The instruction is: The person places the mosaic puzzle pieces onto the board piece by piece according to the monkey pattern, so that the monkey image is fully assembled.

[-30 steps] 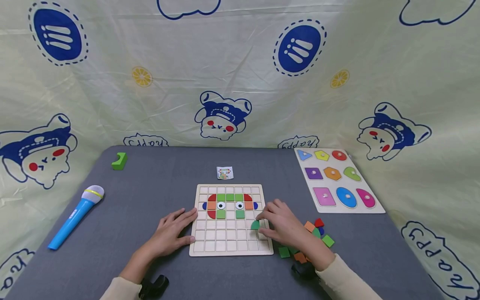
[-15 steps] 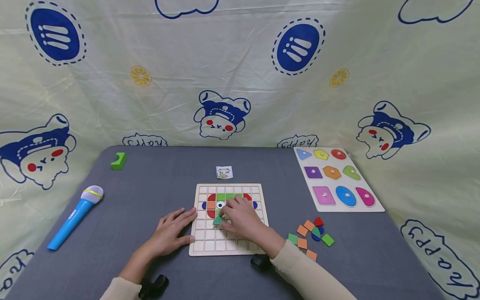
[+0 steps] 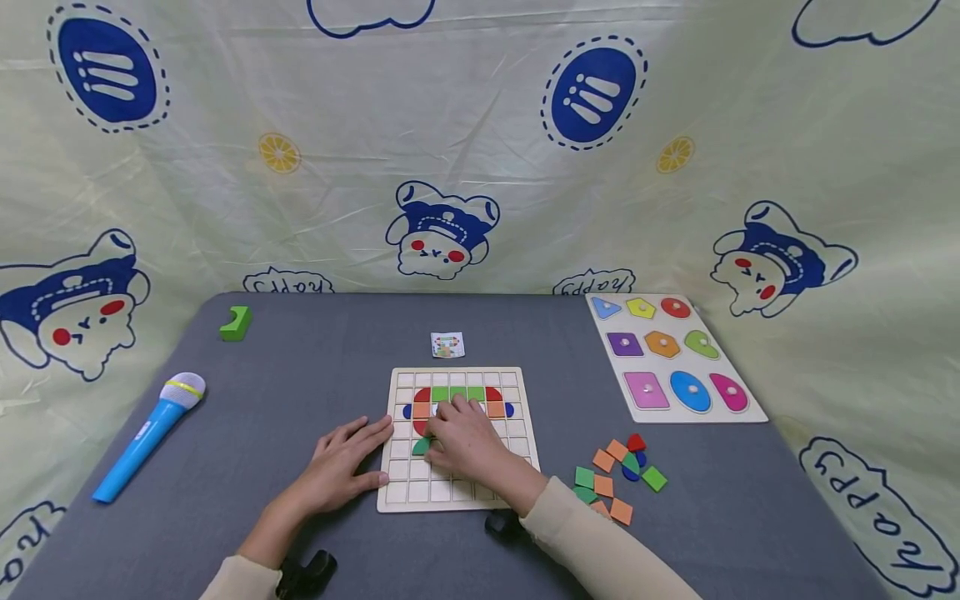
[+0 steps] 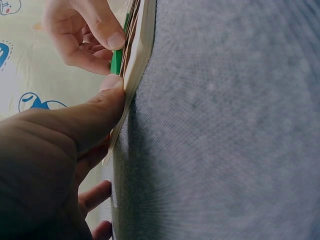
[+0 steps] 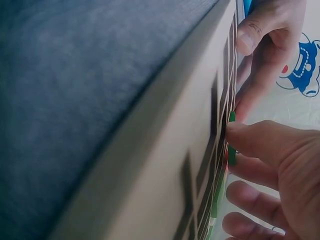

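A white grid board [image 3: 450,498] lies on the table with red, orange, green and blue tiles laid in its upper rows. My right hand [image 3: 468,446] pinches a green tile [image 3: 421,447] with one rounded edge, low over a square in the left part of the grid. In the right wrist view the thumb and a finger grip this green tile [image 5: 232,150] close to the grid. My left hand [image 3: 341,467] rests at the board's left edge, fingers spread; in the left wrist view its thumb [image 4: 111,85] touches the rim. The right hand hides some laid tiles.
Several loose tiles [image 3: 603,485] lie right of the board. A small picture card [image 3: 447,344] sits behind it, a shape puzzle [image 3: 630,397] at the back right. On the left are a toy microphone [image 3: 150,435] and a green block [image 3: 236,323].
My right hand has carried the green tile from the board's right side leftward across the grid, lower left of the laid tiles. My left hand has stayed at the left edge.
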Motion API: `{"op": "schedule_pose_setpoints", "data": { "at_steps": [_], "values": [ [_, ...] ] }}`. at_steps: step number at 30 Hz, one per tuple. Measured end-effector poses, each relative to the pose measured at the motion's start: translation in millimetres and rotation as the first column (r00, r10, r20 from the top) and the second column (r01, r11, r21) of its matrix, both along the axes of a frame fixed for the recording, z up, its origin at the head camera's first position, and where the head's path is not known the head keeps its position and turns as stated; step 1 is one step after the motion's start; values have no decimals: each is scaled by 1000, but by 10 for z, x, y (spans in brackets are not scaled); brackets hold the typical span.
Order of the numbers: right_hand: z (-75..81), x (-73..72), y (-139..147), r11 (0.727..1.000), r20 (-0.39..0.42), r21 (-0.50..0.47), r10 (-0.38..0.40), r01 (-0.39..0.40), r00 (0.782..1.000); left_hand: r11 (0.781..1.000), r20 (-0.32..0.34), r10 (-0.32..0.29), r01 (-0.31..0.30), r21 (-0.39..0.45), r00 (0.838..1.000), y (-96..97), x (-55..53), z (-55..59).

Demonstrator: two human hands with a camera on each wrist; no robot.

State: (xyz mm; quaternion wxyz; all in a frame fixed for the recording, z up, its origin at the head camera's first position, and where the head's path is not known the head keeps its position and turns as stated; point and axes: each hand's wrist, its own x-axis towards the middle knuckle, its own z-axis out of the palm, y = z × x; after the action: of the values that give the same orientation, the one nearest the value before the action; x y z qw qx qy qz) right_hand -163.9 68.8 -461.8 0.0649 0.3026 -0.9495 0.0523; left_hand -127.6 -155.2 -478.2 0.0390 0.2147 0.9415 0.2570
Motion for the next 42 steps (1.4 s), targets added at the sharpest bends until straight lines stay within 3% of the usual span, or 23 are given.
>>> {"op": "schedule_pose_setpoints", "data": {
  "at_steps": [11, 28, 36, 42],
  "values": [
    [-1, 14, -7, 1000, 27, -21, 16, -15, 1000, 1000, -13, 1, -1, 7, 1000, -5, 4, -23],
    [-6, 25, 32, 999, 2, -29, 32, -32, 999, 1000, 1, 0, 0, 0, 1000, -8, -5, -15],
    [72, 63, 115, 992, 35, -126, 17, -12, 999, 1000, 1, 2, -2, -5, 1000, -6, -1, -13],
    [148, 138, 304, 978, -5, -209, -9, 8, 1000, 1000, -3, 6, -6, -6, 1000, 0, -1, -28]
  ]
}}
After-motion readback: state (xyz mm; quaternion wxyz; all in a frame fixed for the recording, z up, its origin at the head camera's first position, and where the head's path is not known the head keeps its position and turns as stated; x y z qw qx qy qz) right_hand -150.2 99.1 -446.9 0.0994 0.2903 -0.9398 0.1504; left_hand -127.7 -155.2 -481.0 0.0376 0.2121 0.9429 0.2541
